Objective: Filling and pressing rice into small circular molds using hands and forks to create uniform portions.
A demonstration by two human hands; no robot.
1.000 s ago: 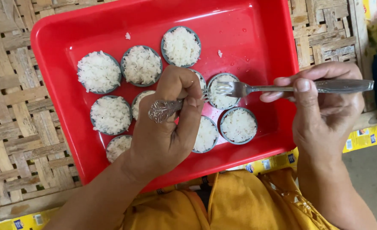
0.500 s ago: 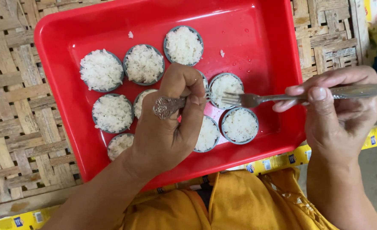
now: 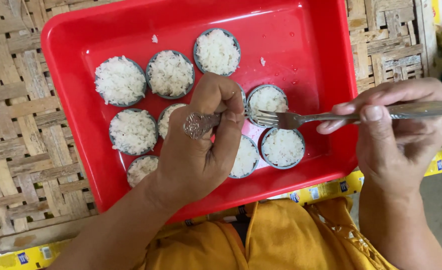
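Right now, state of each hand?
Left hand: closed on an ornate silver utensil handle.
Right hand: closed on a silver metal fork, tines over a rice-filled round tin.

Red tray (image 3: pixel 326 60); white rice (image 3: pixel 120 80); yellow cloth (image 3: pixel 281 240); woven tan mat (image 3: pixel 11 125).

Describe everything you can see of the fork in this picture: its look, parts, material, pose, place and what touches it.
The fork looks like plain silvery metal, with a long flat handle and slim tines. It lies almost level, handle to the right, tines pointing left over the red tray. The right hand pinches its handle between thumb and fingers. The tines reach the rim of a small round cup of white rice, close to the left hand's fingertips. Whether rice clings to the tines cannot be told.
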